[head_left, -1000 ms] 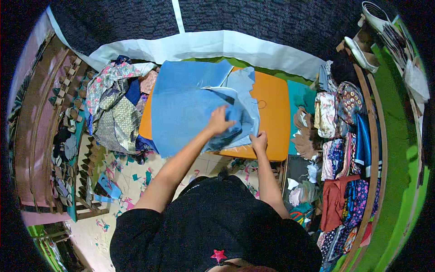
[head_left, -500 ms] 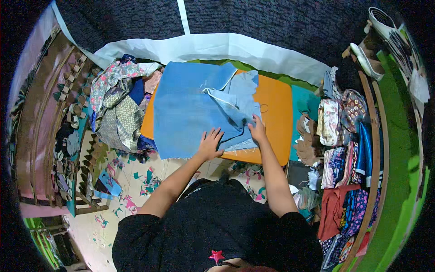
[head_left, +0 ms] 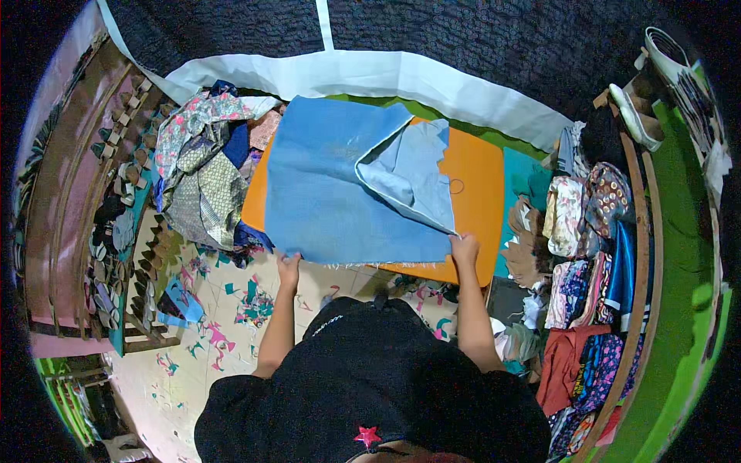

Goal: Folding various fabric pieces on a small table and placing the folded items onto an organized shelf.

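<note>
Blue cloth [head_left: 324, 177]: on the orange surface [head_left: 480, 185], overhanging its near edge; frayed near side runs left to right.
Left hand [head_left: 289, 267]: fingers pinching cloth's near left corner; cloth lies ahead and right.
Right hand [head_left: 465, 248]: fingers pinching cloth's near right corner, nearer the surface's right edge.

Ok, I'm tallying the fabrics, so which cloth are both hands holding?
The light blue cloth over the orange tabletop: left hand and right hand grip its near corners. The cloth piles at both sides lie untouched.
</note>
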`<state>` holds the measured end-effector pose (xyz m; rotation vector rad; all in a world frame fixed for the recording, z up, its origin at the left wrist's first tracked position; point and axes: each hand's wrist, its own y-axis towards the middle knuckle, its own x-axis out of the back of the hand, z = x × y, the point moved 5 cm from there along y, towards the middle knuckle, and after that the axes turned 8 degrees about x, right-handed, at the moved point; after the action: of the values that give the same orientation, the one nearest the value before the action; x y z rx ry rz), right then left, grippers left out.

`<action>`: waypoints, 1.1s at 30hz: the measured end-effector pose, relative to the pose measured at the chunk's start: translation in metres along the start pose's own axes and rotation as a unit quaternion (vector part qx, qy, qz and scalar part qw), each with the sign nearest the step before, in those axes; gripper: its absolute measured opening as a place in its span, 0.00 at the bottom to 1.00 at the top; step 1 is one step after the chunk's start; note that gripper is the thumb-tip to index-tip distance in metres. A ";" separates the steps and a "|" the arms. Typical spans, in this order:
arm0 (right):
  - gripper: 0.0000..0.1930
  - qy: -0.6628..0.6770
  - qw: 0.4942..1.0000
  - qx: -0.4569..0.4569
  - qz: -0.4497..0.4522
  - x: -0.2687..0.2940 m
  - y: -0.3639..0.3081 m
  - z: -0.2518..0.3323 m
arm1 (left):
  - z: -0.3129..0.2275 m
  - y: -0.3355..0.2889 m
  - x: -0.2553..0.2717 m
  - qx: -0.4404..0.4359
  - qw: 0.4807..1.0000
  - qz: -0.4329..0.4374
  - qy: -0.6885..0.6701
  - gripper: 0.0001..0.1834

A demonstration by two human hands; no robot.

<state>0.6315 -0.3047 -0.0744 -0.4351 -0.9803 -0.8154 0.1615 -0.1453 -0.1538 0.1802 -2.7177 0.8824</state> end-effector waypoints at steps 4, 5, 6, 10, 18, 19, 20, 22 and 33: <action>0.15 -0.029 0.997 0.063 -0.039 0.005 -0.009 0.015 | -0.006 0.005 0.007 -0.136 0.990 -0.023 -0.029 0.37; 0.14 -0.001 0.999 -0.044 -0.014 0.020 -0.016 0.028 | -0.013 0.008 0.006 -0.131 0.987 -0.025 -0.094 0.31; 0.14 -0.003 0.999 -0.042 -0.015 0.015 -0.014 0.026 | -0.016 0.006 0.006 -0.131 0.986 -0.024 -0.097 0.31; 0.13 0.023 0.998 -0.019 -0.047 -0.003 -0.008 0.019 | 0.004 0.023 0.022 0.039 0.986 0.062 -0.148 0.24; 0.17 0.343 0.909 -0.107 0.209 -0.017 -0.014 0.024 | -0.067 -0.033 0.041 0.075 0.969 0.135 -0.195 0.22; 0.17 0.322 0.915 -0.071 0.232 -0.010 -0.013 0.032 | -0.081 -0.032 0.042 0.053 0.962 0.169 -0.209 0.21; 0.17 0.322 0.915 -0.071 0.232 0.000 -0.011 0.041 | -0.100 -0.033 0.041 0.031 0.953 0.206 -0.221 0.21; 0.19 0.439 0.860 -0.127 0.227 0.011 -0.006 0.055 | -0.152 -0.036 0.038 0.022 0.948 0.198 -0.247 0.21; 0.16 0.732 0.674 0.001 0.102 0.124 0.223 0.161 | -0.520 0.014 -0.078 -0.068 0.871 0.348 -0.341 0.19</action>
<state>0.7514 -0.1082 0.1207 0.1968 0.5935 -0.6672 0.3493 0.1754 0.2181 -0.7012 -3.5764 0.9014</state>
